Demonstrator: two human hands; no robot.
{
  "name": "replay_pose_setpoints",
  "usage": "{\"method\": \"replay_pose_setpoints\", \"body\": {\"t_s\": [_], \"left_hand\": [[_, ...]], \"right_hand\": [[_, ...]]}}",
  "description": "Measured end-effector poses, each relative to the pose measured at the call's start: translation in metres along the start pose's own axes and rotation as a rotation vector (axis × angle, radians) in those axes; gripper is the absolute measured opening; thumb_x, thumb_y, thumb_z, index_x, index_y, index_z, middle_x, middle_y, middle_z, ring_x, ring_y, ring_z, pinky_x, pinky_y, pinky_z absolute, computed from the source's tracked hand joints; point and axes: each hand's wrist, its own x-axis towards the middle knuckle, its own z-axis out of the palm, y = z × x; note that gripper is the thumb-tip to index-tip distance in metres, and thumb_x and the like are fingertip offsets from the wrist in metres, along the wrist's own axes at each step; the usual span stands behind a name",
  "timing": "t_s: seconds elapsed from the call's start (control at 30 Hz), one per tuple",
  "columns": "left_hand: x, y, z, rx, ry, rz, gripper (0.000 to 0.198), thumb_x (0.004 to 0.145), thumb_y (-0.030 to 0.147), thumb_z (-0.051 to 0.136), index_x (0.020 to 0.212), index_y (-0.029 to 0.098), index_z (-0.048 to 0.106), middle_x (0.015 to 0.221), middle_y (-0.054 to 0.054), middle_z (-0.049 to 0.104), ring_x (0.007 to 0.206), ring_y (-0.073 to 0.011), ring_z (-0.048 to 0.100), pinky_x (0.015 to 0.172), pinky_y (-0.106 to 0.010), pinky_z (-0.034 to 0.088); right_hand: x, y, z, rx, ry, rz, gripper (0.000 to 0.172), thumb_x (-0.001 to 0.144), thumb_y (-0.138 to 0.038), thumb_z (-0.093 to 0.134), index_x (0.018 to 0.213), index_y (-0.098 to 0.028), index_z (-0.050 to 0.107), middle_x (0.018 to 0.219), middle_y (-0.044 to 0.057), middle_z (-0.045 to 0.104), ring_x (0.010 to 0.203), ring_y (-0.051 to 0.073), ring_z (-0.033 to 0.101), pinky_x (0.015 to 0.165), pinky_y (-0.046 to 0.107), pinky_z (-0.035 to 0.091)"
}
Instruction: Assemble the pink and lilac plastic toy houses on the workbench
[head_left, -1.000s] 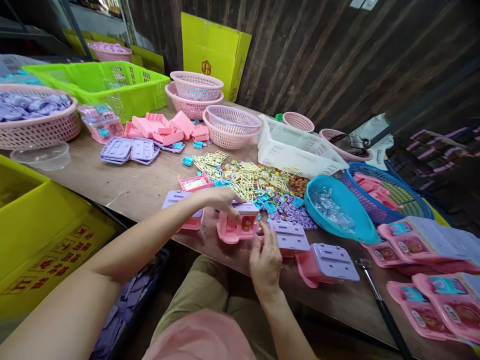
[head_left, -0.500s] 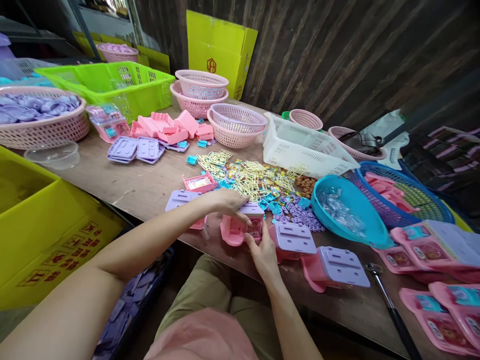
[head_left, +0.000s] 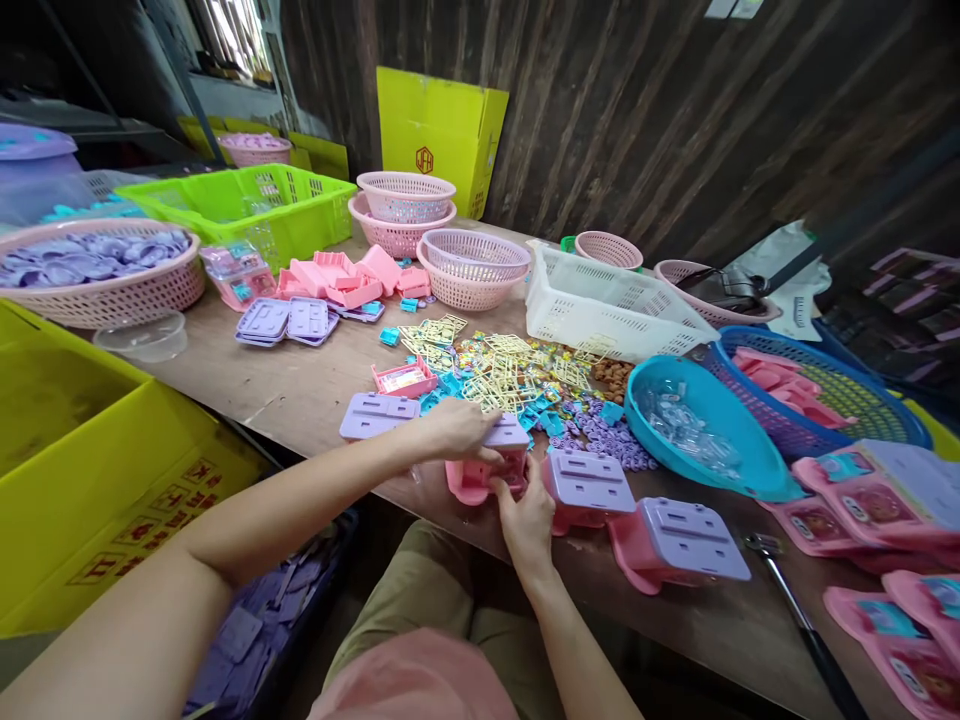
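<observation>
A pink toy case (head_left: 472, 478) with a lilac lid stands at the near edge of the wooden table (head_left: 300, 385). My left hand (head_left: 457, 430) reaches across and curls over the case's top, pressing the lid. My right hand (head_left: 525, 515) comes up from below, fingers closed on the case's front right side. Two finished pink cases with lilac lids (head_left: 589, 485) (head_left: 679, 540) sit just right of it. A lilac lid (head_left: 379, 415) lies under my left forearm, beside a small pink tray (head_left: 405, 378). A heap of cream, blue and purple small parts (head_left: 525, 375) lies just behind.
A teal bowl (head_left: 705, 435) and a blue basket (head_left: 817, 395) of pink parts sit right. White crate (head_left: 607, 300), pink baskets (head_left: 472, 265), green crate (head_left: 247, 205) and yellow carton (head_left: 439, 130) stand at the back. Yellow bin (head_left: 82, 470) lies left. A black rod (head_left: 802, 625) lies near right.
My right hand moved from the neighbouring lilac lid onto the pink case's front. My left hand stays on its top. The camera drifted slightly left and down.
</observation>
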Motion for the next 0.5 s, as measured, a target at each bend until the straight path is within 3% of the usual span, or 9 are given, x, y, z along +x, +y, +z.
{"method": "replay_pose_setpoints", "body": {"t_s": [0.13, 0.23, 0.3, 0.37, 0.43, 0.5], "left_hand": [[-0.013, 0.018, 0.02, -0.028, 0.078, -0.031, 0.077, 0.072, 0.061, 0.058, 0.131, 0.015, 0.039, 0.113, -0.023, 0.056, 0.089, -0.0349, 0.063, 0.066, -0.036, 0.048], [-0.024, 0.023, 0.024, -0.177, 0.152, -0.104, 0.082, 0.073, 0.066, 0.052, 0.138, 0.02, 0.029, 0.128, -0.021, 0.045, 0.094, -0.0346, 0.061, 0.07, -0.039, 0.048], [-0.033, 0.024, 0.02, -0.451, 0.257, -0.162, 0.07, 0.082, 0.065, 0.036, 0.139, 0.024, 0.027, 0.133, -0.015, 0.041, 0.097, -0.0287, 0.059, 0.075, -0.037, 0.047], [-0.041, 0.026, 0.016, -0.853, 0.291, -0.213, 0.06, 0.089, 0.057, 0.014, 0.137, 0.025, 0.029, 0.127, -0.01, 0.046, 0.085, -0.0188, 0.06, 0.068, -0.03, 0.047], [-0.047, 0.029, 0.014, -1.245, 0.222, -0.253, 0.065, 0.089, 0.053, -0.002, 0.134, 0.022, 0.033, 0.117, -0.008, 0.05, 0.062, -0.0103, 0.054, 0.053, -0.024, 0.042], [-0.051, 0.033, 0.015, -1.526, 0.148, -0.276, 0.072, 0.086, 0.055, -0.008, 0.132, 0.022, 0.035, 0.11, -0.007, 0.052, 0.051, -0.0066, 0.048, 0.046, -0.022, 0.037]], "right_hand": [[-0.023, 0.015, 0.004, -0.022, 0.028, -0.074, 0.063, 0.082, -0.05, 0.05, 0.127, -0.006, 0.045, 0.115, 0.023, 0.061, 0.104, 0.032, 0.06, 0.082, 0.047, 0.049], [-0.037, 0.009, -0.006, -0.041, 0.057, -0.112, 0.057, 0.087, -0.044, 0.045, 0.131, -0.008, 0.04, 0.118, 0.023, 0.057, 0.106, 0.031, 0.058, 0.081, 0.047, 0.05], [-0.041, -0.004, -0.018, -0.044, 0.133, -0.166, 0.05, 0.088, -0.039, 0.046, 0.13, -0.012, 0.04, 0.117, 0.02, 0.056, 0.105, 0.029, 0.057, 0.082, 0.046, 0.05], [-0.042, -0.021, -0.03, -0.013, 0.208, -0.273, 0.044, 0.088, -0.032, 0.049, 0.128, -0.016, 0.042, 0.111, 0.016, 0.057, 0.101, 0.026, 0.057, 0.081, 0.043, 0.05], [-0.04, -0.038, -0.038, 0.019, 0.21, -0.414, 0.039, 0.088, -0.027, 0.051, 0.126, -0.02, 0.044, 0.103, 0.012, 0.058, 0.097, 0.023, 0.057, 0.08, 0.04, 0.05], [-0.035, -0.054, -0.04, 0.024, 0.103, -0.535, 0.036, 0.088, -0.027, 0.052, 0.123, -0.022, 0.048, 0.101, 0.009, 0.057, 0.096, 0.022, 0.057, 0.08, 0.038, 0.05]]}}
